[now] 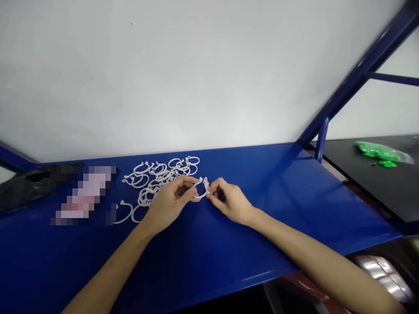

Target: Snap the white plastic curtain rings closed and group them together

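On the blue shelf (262,244), many white rings (157,174) lie in a loose pile, some partly hidden behind the left hand (166,207). The black bag (19,189) is cut off at the left edge; its contents I cannot tell. At the right, a clear plastic bag (382,151) contains green pieces, too small to make out. The left hand and right hand (234,203) both pinch one white ring (200,196) between them, in front of the pile.

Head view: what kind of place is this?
Probably a small workshop or assembly area: a blue metal workbench holds a pile of white rings, with a bag of green pieces on a black tabletop nearby.
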Motion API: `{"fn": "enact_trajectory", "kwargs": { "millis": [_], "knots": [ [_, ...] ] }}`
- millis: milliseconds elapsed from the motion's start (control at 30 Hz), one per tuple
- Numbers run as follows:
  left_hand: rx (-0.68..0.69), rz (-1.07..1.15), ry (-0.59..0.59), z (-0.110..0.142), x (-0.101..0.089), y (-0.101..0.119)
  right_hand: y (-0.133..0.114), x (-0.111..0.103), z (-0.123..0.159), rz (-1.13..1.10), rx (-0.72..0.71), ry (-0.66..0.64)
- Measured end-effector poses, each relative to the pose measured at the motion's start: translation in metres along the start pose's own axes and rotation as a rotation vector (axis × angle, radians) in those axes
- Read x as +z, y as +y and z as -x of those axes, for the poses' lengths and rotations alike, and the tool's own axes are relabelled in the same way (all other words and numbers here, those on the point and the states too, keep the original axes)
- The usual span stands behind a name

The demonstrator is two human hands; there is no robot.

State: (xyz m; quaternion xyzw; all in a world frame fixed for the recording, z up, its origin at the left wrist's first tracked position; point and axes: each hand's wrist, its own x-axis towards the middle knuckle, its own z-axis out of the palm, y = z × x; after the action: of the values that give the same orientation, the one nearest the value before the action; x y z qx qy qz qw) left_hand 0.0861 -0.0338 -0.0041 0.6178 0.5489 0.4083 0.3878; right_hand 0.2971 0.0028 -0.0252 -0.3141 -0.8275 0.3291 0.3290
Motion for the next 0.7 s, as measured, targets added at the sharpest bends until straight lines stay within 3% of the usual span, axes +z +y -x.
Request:
{"fn": "enact_trajectory", "kwargs": {
  "millis": [167,267,367,467,533,600,700],
  "knots": [
    [0.287,-0.661,0.333,-0.004,-0.012,-0.009,0.003,-0.006,-0.001,-0.002,-0.024,0.122],
    [0.283,-0.925,0.387,-0.008,-0.025,-0.017,0.005,-0.008,-0.001,-0.018,0.002,0.141],
    [0.229,-1.05,0.445,-0.008,-0.032,-0.017,0.004,-0.008,-0.001,-0.088,0.01,0.15],
    [0.293,-0.919,0.432,-0.004,-0.025,-0.009,-0.002,-0.007,0.0,-0.14,0.025,0.163],
    [0.33,-0.719,0.31,0.0,-0.012,-0.002,-0.006,-0.006,0.001,-0.169,0.031,0.175],
    [0.275,-0.54,0.213,0.004,0.004,0.004,-0.01,-0.006,0.002,-0.193,0.036,0.18],
    [0.189,-0.378,0.211,0.009,0.021,0.006,-0.012,-0.005,0.004,-0.213,0.042,0.152]
  ]
}}
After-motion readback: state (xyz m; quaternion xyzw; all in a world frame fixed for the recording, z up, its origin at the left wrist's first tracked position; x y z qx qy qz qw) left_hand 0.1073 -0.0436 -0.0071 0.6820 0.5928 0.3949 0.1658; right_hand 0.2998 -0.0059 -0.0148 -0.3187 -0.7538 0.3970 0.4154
